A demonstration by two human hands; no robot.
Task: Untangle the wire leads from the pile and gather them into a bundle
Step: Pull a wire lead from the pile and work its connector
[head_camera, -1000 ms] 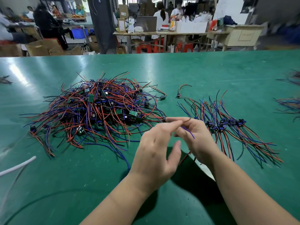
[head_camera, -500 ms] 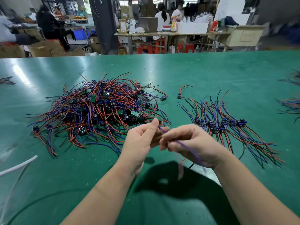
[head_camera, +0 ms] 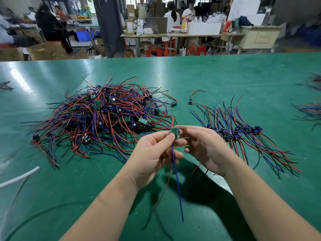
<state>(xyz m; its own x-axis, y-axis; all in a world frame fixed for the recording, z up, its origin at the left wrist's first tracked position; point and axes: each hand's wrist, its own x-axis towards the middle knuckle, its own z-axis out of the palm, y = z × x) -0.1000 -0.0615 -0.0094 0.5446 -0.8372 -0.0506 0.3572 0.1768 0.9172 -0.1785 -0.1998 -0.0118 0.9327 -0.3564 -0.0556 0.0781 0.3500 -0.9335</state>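
Note:
A tangled pile of red, blue and black wire leads (head_camera: 104, 117) with small green boards lies on the green table (head_camera: 217, 79), left of centre. A sorted row of leads (head_camera: 243, 134) lies to the right, its dark connectors lined up. Between them, above the table, my left hand (head_camera: 152, 153) and my right hand (head_camera: 205, 146) both pinch one small green board (head_camera: 174, 132). Its blue lead (head_camera: 177, 180) and a red one hang down toward me. Other wires trail under my right hand.
A white cable (head_camera: 19, 178) crosses the table's left edge. More wire bunches (head_camera: 309, 112) lie at the far right edge and a small one (head_camera: 5, 85) at the far left. Beyond the table, people work at benches with boxes and red stools.
The single lead has come free of the pile: my hands lifted its board up between them, and the blue and red wires now hang straight down instead of running through my right hand.

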